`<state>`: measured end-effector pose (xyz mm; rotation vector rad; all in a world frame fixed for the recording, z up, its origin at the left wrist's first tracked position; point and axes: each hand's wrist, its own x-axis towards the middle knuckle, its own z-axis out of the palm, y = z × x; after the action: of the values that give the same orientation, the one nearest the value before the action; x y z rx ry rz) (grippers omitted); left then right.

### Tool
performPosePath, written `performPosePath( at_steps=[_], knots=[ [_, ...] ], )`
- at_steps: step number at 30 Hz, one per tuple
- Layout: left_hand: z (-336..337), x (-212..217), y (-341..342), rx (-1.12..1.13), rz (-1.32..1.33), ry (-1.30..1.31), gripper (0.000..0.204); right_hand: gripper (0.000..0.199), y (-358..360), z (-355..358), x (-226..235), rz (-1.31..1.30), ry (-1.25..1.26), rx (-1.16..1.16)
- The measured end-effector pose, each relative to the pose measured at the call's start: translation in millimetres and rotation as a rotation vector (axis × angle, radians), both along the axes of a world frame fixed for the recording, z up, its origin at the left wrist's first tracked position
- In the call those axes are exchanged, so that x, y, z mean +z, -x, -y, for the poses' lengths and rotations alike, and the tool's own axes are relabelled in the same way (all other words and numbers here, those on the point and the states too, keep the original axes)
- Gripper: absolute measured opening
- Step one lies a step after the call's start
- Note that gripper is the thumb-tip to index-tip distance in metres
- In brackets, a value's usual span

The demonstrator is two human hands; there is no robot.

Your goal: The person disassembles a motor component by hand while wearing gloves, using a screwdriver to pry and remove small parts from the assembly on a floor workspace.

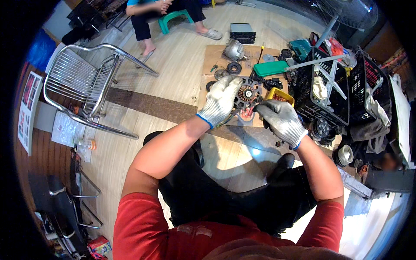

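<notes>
My left hand (223, 96), in a white knit glove with a blue cuff, rests its closed fingers on the left edge of a round motor part (247, 92). This part has a dark slotted frame and a ring of copper-coloured windings, and lies on a cardboard sheet (210, 54). At its lower right my right hand (281, 118), in a matching glove, has its fingers curled together. A small red piece (250, 112) shows by the right fingertips; the glove hides most of what is gripped. Just beyond that hand sits a yellow tray (289, 99) of small reddish parts.
Farther off on the cardboard are a silver motor housing (235, 50), a black ring (234, 68) and a green case (271, 68). Black crates (323, 108) stand right, near a blower wheel (345, 155). A metal chair (82, 78) is left; a person sits on a green stool (175, 19).
</notes>
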<state>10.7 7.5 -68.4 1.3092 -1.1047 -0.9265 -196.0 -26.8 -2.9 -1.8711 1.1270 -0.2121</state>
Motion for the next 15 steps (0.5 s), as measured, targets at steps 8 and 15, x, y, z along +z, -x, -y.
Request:
performPosePath(
  at_steps=[8, 15],
  knots=[
    [-3.2, -11.1, -14.5, 0.04, 1.002, 0.527, 0.03, 0.032, 14.9, 18.3, -15.3, 0.035, 0.279, 0.13],
    [7.2, -3.8, -16.1, -0.02, 0.169, -0.056, 0.048, 0.034, 20.2, 37.1, -29.0, 0.04, 0.5, 0.143]
  ],
)
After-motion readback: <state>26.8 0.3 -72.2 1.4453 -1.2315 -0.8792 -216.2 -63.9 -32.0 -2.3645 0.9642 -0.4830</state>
